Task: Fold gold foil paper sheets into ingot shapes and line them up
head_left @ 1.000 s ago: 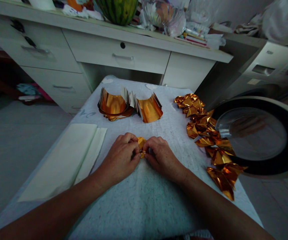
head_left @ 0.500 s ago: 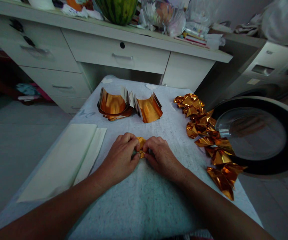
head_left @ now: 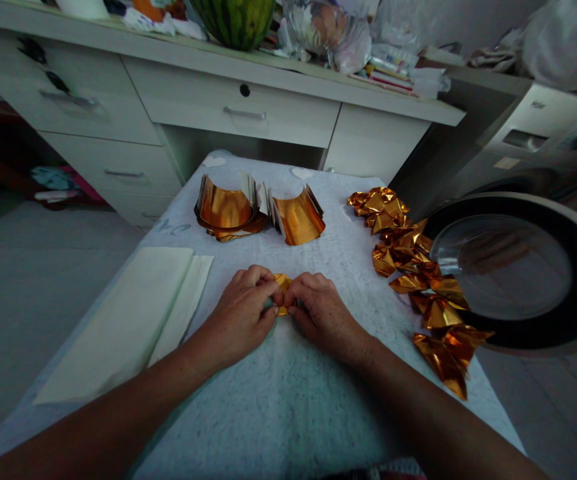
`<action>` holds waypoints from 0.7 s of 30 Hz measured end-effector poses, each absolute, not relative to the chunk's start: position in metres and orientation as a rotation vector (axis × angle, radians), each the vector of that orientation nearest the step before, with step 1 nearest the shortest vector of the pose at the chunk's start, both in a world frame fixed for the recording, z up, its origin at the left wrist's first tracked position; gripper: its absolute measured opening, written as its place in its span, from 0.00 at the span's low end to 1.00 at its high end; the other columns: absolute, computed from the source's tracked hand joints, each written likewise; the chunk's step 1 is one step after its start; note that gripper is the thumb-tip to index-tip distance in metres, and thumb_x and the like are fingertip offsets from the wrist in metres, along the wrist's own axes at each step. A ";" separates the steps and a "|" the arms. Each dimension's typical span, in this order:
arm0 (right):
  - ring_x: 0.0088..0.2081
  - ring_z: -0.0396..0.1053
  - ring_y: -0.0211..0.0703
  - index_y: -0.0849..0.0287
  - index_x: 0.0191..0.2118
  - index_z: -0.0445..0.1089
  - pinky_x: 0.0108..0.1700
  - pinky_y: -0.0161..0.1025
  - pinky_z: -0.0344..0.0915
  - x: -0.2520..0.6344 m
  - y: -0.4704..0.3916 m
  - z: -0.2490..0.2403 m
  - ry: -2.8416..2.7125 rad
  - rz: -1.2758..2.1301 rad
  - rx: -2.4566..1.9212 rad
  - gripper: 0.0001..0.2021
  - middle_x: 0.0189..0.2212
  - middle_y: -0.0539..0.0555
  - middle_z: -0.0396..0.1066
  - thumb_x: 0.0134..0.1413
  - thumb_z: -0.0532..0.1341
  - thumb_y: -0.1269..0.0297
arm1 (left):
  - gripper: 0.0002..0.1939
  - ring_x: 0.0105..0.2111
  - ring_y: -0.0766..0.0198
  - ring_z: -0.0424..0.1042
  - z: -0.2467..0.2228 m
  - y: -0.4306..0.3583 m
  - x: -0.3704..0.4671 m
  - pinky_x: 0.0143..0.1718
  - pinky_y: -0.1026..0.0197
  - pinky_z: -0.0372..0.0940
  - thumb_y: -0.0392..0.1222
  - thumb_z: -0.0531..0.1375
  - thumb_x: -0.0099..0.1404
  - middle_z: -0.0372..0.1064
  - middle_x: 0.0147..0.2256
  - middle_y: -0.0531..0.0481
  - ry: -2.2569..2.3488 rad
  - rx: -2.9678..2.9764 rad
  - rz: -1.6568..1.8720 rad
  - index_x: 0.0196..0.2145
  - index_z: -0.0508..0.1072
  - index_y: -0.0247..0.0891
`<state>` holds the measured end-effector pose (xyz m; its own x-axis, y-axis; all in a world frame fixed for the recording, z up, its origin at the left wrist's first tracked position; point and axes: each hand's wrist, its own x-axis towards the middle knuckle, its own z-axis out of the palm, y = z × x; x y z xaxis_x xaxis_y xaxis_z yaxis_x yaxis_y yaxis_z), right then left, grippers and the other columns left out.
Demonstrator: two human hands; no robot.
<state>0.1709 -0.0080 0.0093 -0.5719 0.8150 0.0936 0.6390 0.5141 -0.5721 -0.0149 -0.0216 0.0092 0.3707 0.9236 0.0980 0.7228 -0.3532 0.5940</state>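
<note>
A small piece of gold foil paper [head_left: 282, 281] lies between my hands at the middle of the cloth-covered table [head_left: 278, 407]. My left hand [head_left: 248, 300] pinches its left side, fingers curled and thumb pressed in. From the right, my right hand [head_left: 318, 307] grips it the same way, the fingertips of both hands almost meeting. Most of the foil is hidden under the fingers. Beyond the hands stand two curved stacks of gold foil sheets, a left stack [head_left: 225, 207] and a right stack [head_left: 301, 217]. Several folded gold foil pieces [head_left: 438, 310] lie in a row along the right side.
Folded cream paper sheets [head_left: 118, 327] lie at the table's left. A white drawer cabinet [head_left: 238, 110] stands behind, with a watermelon [head_left: 235, 20] and bags on top. At right, the open round door [head_left: 513, 267] of a washing machine [head_left: 533, 133] reaches the table's edge.
The fingertips have shifted slightly on the gold foil paper, drawing a little closer together. Everything else stays in place.
</note>
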 end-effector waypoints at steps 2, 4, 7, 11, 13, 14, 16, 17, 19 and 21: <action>0.41 0.61 0.45 0.57 0.35 0.67 0.45 0.42 0.56 0.171 -0.008 0.010 -2.410 0.685 -1.194 0.06 0.38 0.53 0.67 0.58 0.56 0.74 | 0.09 0.46 0.54 0.61 0.009 -0.022 -0.016 0.49 0.47 0.62 0.30 0.54 0.58 0.62 0.43 0.47 1.411 2.176 0.567 0.33 0.71 0.40; 0.40 0.60 0.44 0.57 0.35 0.67 0.44 0.42 0.55 0.171 -0.010 0.010 -2.409 0.667 -1.178 0.06 0.37 0.52 0.66 0.61 0.54 0.72 | 0.09 0.46 0.54 0.61 0.008 -0.022 -0.018 0.50 0.47 0.62 0.30 0.54 0.59 0.62 0.44 0.47 1.391 2.180 0.557 0.35 0.70 0.40; 0.40 0.60 0.45 0.57 0.36 0.66 0.44 0.42 0.55 0.168 -0.012 0.010 -2.411 0.631 -1.206 0.02 0.36 0.52 0.65 0.59 0.57 0.70 | 0.09 0.47 0.54 0.60 0.006 -0.022 -0.021 0.51 0.47 0.61 0.30 0.54 0.60 0.61 0.45 0.47 1.369 2.189 0.543 0.36 0.70 0.40; 0.39 0.59 0.45 0.57 0.34 0.66 0.41 0.42 0.53 0.161 -0.014 0.009 -2.385 0.589 -1.307 0.04 0.35 0.52 0.64 0.56 0.62 0.64 | 0.08 0.48 0.53 0.60 0.007 -0.022 -0.022 0.52 0.46 0.61 0.32 0.55 0.61 0.61 0.46 0.47 1.360 2.170 0.516 0.37 0.69 0.41; 0.38 0.59 0.45 0.57 0.34 0.65 0.40 0.42 0.53 0.159 -0.014 0.008 -2.369 0.572 -1.334 0.06 0.35 0.52 0.64 0.56 0.63 0.63 | 0.07 0.48 0.53 0.60 0.008 -0.022 -0.022 0.52 0.46 0.61 0.32 0.55 0.61 0.61 0.46 0.47 1.354 2.158 0.516 0.36 0.68 0.41; 0.38 0.59 0.45 0.57 0.34 0.66 0.40 0.42 0.53 0.158 -0.014 0.007 -2.363 0.568 -1.342 0.07 0.35 0.52 0.64 0.55 0.64 0.63 | 0.07 0.48 0.53 0.60 0.008 -0.022 -0.023 0.53 0.46 0.61 0.32 0.55 0.60 0.61 0.47 0.47 1.350 2.154 0.519 0.36 0.68 0.41; 0.39 0.59 0.46 0.57 0.34 0.66 0.41 0.43 0.53 0.157 -0.014 0.006 -2.350 0.573 -1.349 0.07 0.36 0.52 0.65 0.54 0.64 0.63 | 0.07 0.49 0.53 0.60 0.008 -0.021 -0.023 0.53 0.46 0.60 0.32 0.55 0.60 0.61 0.47 0.47 1.342 2.150 0.522 0.36 0.68 0.41; 0.39 0.59 0.46 0.57 0.35 0.66 0.41 0.43 0.53 0.157 -0.014 0.006 -2.343 0.582 -1.347 0.06 0.36 0.52 0.65 0.54 0.64 0.64 | 0.07 0.49 0.53 0.60 0.007 -0.021 -0.023 0.53 0.46 0.60 0.32 0.55 0.60 0.61 0.47 0.47 1.338 2.151 0.523 0.36 0.68 0.41; 0.40 0.59 0.47 0.56 0.37 0.66 0.43 0.44 0.54 0.158 -0.014 0.006 -2.329 0.607 -1.335 0.06 0.38 0.52 0.66 0.54 0.63 0.66 | 0.08 0.49 0.53 0.60 0.006 -0.021 -0.023 0.53 0.46 0.60 0.31 0.55 0.59 0.61 0.47 0.47 1.332 2.158 0.529 0.36 0.68 0.41; 0.42 0.60 0.47 0.55 0.38 0.67 0.45 0.44 0.54 0.158 -0.014 0.007 -2.323 0.633 -1.325 0.06 0.39 0.52 0.67 0.53 0.62 0.69 | 0.09 0.49 0.54 0.59 0.005 -0.020 -0.024 0.53 0.47 0.61 0.31 0.55 0.59 0.61 0.47 0.48 1.336 2.163 0.538 0.37 0.68 0.41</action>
